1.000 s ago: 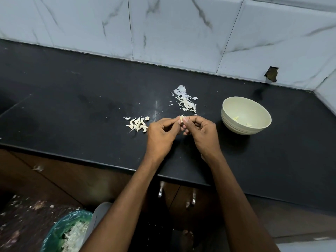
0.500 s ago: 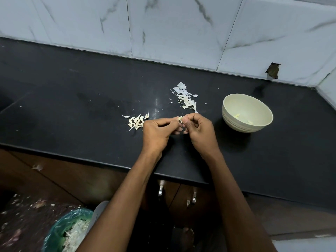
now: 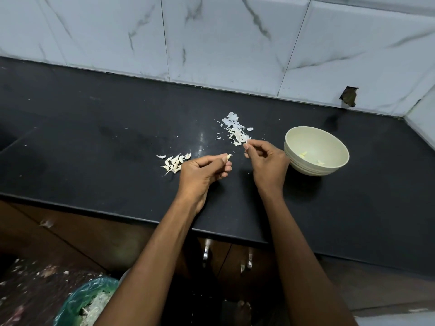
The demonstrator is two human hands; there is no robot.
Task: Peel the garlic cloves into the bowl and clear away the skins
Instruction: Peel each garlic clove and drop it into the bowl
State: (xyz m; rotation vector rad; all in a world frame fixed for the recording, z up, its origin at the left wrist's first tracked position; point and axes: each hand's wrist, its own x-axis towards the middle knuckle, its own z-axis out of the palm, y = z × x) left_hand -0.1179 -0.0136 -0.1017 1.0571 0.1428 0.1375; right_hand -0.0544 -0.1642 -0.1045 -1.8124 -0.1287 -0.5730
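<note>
A garlic clove (image 3: pixel 228 157) sits pinched between the thumb and forefinger of the left hand (image 3: pixel 202 171), the other fingers curled loosely beneath, held just above the black tabletop (image 3: pixel 94 147). The right hand (image 3: pixel 266 161) is drawn apart from it toward the heap of papery skins (image 3: pixel 235 131), its thumb and forefinger pressed together at the heap's near edge; they seem to pinch a scrap of skin, though it is too small to tell for sure. The heap lies just beyond the hands, apparently so that each strip can be dropped without a reach. A small pile of unpeeled cloves (image 3: pixel 174 162) waits just beside the left hand, on its outer side, placed for the next pick. The pale bowl (image 3: pixel 306 142) stands just right of the right hand, upright, with a few peeled pieces at its bottom, so a finished clove needs only a short carry. By that count the peeling looks only partly done, and the skins are not yet cleared. A green-lined bin (image 3: pixel 77 300) below the tabletop's edge, already holding scraps, looks the likely place for them.
</note>
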